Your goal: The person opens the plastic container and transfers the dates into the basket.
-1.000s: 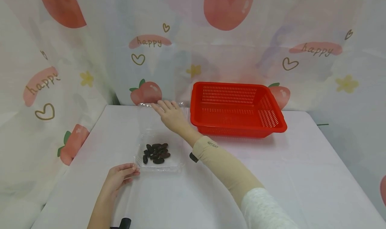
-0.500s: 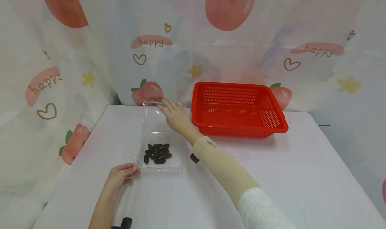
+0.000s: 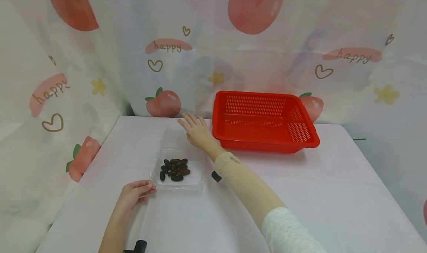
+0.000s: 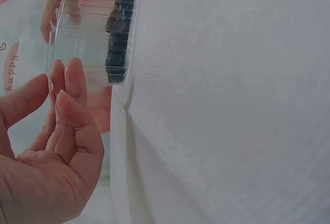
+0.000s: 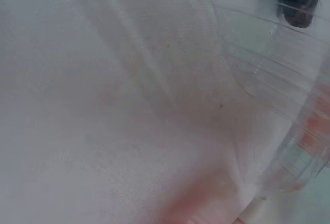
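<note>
A clear plastic clamshell box [image 3: 197, 179] sits on the table with its lid [image 3: 173, 136] swung back to the far side, its outline faint. Several dark brown dates [image 3: 175, 169] lie in a loose pile in the base. My left hand [image 3: 135, 194] holds the box's near left corner; the left wrist view shows thumb and fingers pinching its rim. Beyond the box, my right hand [image 3: 201, 136] reaches over the lid's right side with fingers straight and spread. In the right wrist view a blurred finger [image 5: 206, 198] shows below the ridged box wall.
A red perforated plastic basket [image 3: 263, 145] stands at the back, right of the box and close to my right hand. White cloth covers the table [image 3: 333, 193]. A printed fruit-pattern curtain [image 3: 267, 67] hangs behind and at both sides.
The lid's raised far edge has dropped from sight as the lid tilted. My right hand has shifted slightly right. My left hand stays at the near left corner, and the dates lie as before.
</note>
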A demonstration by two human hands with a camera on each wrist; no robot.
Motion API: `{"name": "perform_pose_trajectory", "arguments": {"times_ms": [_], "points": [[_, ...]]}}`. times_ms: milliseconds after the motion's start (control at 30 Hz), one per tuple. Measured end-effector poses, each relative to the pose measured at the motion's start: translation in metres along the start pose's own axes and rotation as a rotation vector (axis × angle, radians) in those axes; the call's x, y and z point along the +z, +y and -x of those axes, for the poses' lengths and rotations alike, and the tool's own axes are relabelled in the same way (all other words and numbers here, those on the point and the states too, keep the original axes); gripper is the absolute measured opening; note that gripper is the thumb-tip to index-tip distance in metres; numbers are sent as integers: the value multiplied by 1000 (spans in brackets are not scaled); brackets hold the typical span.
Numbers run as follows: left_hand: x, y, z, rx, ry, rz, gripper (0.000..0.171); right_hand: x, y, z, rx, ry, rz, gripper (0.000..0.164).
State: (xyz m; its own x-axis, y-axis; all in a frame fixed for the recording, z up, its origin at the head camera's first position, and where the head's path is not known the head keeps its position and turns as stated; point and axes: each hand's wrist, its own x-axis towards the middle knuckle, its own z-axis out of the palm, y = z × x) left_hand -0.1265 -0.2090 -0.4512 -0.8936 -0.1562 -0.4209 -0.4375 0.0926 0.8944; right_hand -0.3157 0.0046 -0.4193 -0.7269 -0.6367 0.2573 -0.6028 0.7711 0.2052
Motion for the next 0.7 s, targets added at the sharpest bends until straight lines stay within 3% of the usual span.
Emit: {"name": "perform_pose_trajectory", "arguments": {"times_ms": [367,700], "points": [[-2,1,1,-6,-17,12,35,0,-1,1,-13,40,-6,56],[-15,6,-4,19,-182,48,46,-15,-2,10,-61,170,-83,49]]}}
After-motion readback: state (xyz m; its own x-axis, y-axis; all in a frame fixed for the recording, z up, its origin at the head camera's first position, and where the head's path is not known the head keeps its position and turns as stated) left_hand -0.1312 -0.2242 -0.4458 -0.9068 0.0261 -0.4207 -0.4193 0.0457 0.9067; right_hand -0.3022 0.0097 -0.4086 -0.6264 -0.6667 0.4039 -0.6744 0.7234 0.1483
